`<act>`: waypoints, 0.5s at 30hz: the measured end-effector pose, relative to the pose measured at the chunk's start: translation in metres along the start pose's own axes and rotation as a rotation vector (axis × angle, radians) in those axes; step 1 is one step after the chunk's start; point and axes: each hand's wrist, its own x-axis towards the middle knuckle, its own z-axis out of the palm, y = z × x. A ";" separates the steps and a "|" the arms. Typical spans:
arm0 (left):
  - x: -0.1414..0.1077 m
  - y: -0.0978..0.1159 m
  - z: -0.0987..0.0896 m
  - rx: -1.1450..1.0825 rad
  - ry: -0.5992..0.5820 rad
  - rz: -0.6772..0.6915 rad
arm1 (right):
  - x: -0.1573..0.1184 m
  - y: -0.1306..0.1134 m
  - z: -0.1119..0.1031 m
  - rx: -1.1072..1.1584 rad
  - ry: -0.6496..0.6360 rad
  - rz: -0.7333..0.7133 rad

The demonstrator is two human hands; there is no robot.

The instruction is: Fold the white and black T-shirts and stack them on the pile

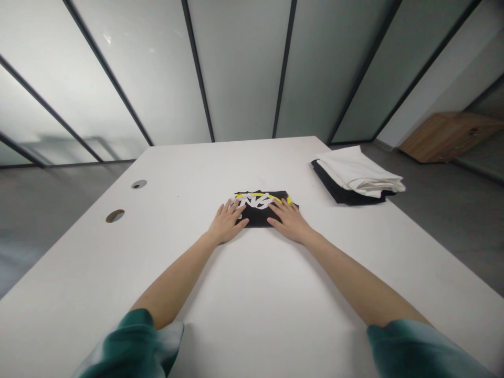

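Observation:
A folded black cloth garment (258, 216) with a white and yellow print lies flat on the white table (252, 283). My left hand (228, 220) rests on its left edge, fingers spread. On the right edge lies my right hand (290, 220), also flat with the fingers apart. Both palms are partly on the table, and the fingers cover the garment's side edges. Which kind of garment it is, I cannot tell from this fold.
At the table's right edge sits a folded white cloth (360, 170) on top of a folded black cloth (334, 191). Two round holes pierce the tabletop at left, the nearer one (115, 216) larger. Frosted glass panels (240, 68) stand behind; a wooden cabinet (449, 136) is at far right.

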 end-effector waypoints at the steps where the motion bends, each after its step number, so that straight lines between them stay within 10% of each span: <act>1: 0.000 -0.002 0.001 -0.022 0.037 -0.032 | 0.000 0.002 0.000 0.019 0.027 0.010; 8: 0.004 -0.027 0.006 -0.239 0.409 -0.205 | -0.001 0.033 -0.017 0.096 0.362 0.356; 15: 0.006 -0.030 0.005 -0.314 0.443 -0.209 | 0.000 0.020 -0.028 -0.068 0.104 0.603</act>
